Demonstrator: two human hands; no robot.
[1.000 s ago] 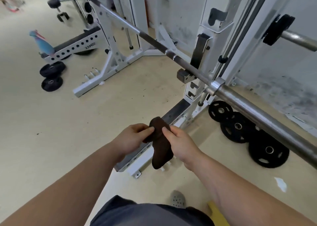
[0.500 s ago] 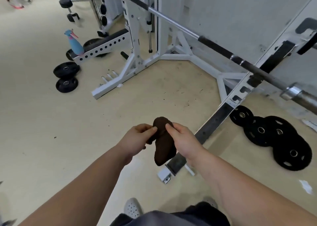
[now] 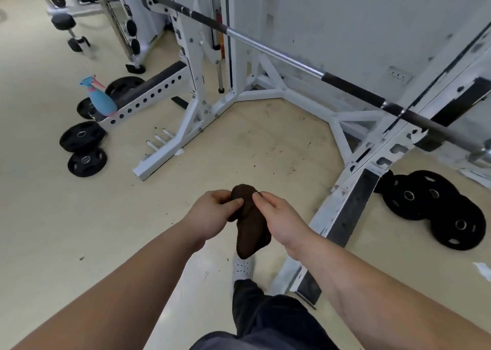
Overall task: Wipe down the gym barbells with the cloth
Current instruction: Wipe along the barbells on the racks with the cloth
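Observation:
A dark brown cloth (image 3: 249, 225) hangs in front of me, pinched at its top by both hands. My left hand (image 3: 212, 214) grips its left edge and my right hand (image 3: 281, 219) grips its right edge. The barbell (image 3: 279, 51) rests on the white rack (image 3: 196, 105), running diagonally from upper left to the right edge, well above and beyond my hands. Its shaft is chrome with dark knurled sections. Neither hand touches the bar.
A blue and pink spray bottle (image 3: 99, 98) stands on the rack's left base beam. Black weight plates lie on the floor at left (image 3: 82, 148) and right (image 3: 435, 211). The rack's right base beam (image 3: 342, 217) runs past my right hand. My shoe (image 3: 242, 267) is below the cloth.
My view has swung left and away from the bar's sleeve end, so the barbell now sits further off. Both hands still hold the cloth in the same pinch.

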